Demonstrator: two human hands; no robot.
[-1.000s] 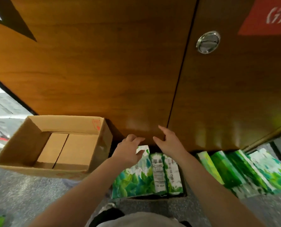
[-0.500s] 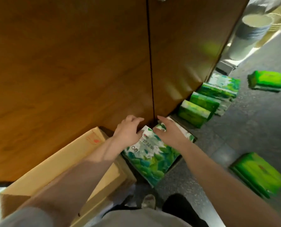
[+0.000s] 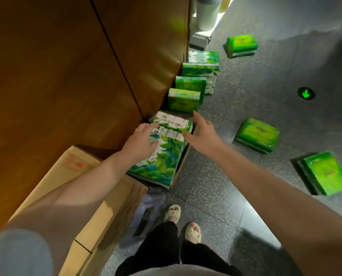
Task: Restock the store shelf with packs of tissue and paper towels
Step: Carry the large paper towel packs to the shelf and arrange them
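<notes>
Both hands hover spread over one leaf-print tissue pack (image 3: 162, 152) by the wooden cabinet: left hand (image 3: 141, 141) resting fingers on it, right hand (image 3: 203, 132) beside. Several green packs (image 3: 258, 134) lie scattered on the floor, so most restocking seemingly remains.

left arm: bare, reaches from lower left toward frame centre | left hand (image 3: 141, 139): palm down, fingers loosely spread | right arm: bare, stretches from lower right toward centre | right hand (image 3: 203, 130): fingers straight, thumb apart | hands apart, level near mid-frame
</notes>
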